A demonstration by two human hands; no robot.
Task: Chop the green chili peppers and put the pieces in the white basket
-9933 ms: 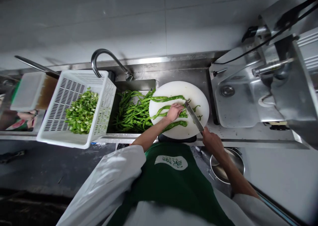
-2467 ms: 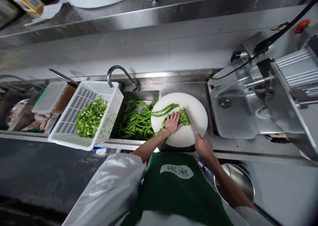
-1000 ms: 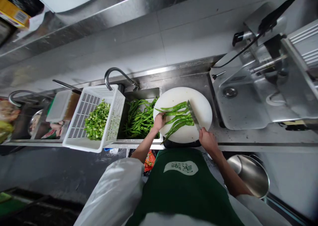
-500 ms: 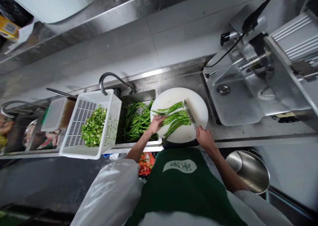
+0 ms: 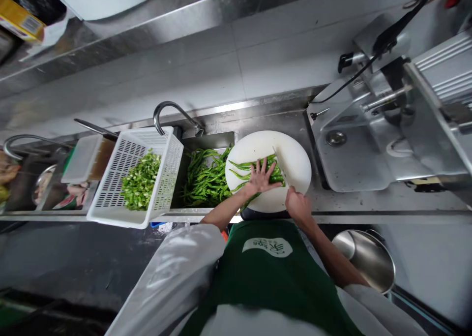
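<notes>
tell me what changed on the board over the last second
The left hand moved right from the left edge of the cutting board and now lies spread flat on the peppers. The right hand kept its grip on the knife, blade by their right ends. The board, the basket of chopped pieces and the pile in the sink stayed put.

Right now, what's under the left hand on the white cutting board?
Long green peppers lie bunched under the spread fingers of the left hand, ends showing on both sides. Their middles and the board beneath are covered.
</notes>
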